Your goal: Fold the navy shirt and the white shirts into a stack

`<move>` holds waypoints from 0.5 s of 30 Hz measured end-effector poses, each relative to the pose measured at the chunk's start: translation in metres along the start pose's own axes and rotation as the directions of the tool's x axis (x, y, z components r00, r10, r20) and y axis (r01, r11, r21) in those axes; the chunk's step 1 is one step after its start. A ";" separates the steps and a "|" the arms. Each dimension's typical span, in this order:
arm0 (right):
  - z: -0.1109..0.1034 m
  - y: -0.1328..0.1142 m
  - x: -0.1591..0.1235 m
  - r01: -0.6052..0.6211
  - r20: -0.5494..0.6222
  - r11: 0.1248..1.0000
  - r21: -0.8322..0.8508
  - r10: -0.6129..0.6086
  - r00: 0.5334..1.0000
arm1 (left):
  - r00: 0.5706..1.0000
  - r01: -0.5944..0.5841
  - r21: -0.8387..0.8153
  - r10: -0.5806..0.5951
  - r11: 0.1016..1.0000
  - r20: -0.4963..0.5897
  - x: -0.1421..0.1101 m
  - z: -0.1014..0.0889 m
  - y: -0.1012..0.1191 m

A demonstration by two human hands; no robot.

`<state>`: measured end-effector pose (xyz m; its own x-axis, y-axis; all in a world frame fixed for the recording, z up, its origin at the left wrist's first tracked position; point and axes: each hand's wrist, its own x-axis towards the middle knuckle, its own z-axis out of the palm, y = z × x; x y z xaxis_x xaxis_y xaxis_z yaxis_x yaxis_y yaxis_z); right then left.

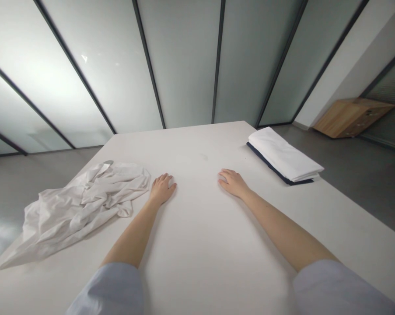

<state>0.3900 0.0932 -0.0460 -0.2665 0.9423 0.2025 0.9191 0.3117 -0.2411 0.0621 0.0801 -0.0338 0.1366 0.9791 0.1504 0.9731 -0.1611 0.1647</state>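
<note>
My left hand (162, 188) rests palm down on the white table (197, 245), fingers stretched out and holding nothing. Just left of it lies a crumpled white cloth (89, 205), spread in loose folds up to the table's left edge. My right hand (232, 182) also lies flat on the tabletop, its fingers apart and nothing in them. Beyond it to the right is a neatly folded stack of white cloth (284, 153), with a folded dark navy cloth (269, 165) underneath. Neither hand touches the folded stack.
Frosted glass panels (180, 65) with dark frames stand behind the table's far edge. A wooden cabinet (344, 117) sits on the grey floor (364, 170) at the right. The folded stack lies along the table's right edge.
</note>
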 end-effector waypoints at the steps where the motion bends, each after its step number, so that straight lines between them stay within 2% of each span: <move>1: 0.000 0.000 0.000 0.002 0.003 1.000 -0.001 -0.002 1.000 | 1.000 -0.002 0.000 0.002 1.000 -0.001 0.000 0.000 0.000; 15: 0.000 0.000 0.000 -0.004 0.006 1.000 -0.010 0.005 1.000 | 1.000 -0.012 0.005 0.012 1.000 -0.008 0.001 0.004 -0.003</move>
<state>0.3898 0.0928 -0.0455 -0.2640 0.9444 0.1959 0.9230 0.3063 -0.2328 0.0603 0.0823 -0.0381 0.1470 0.9761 0.1600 0.9722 -0.1724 0.1584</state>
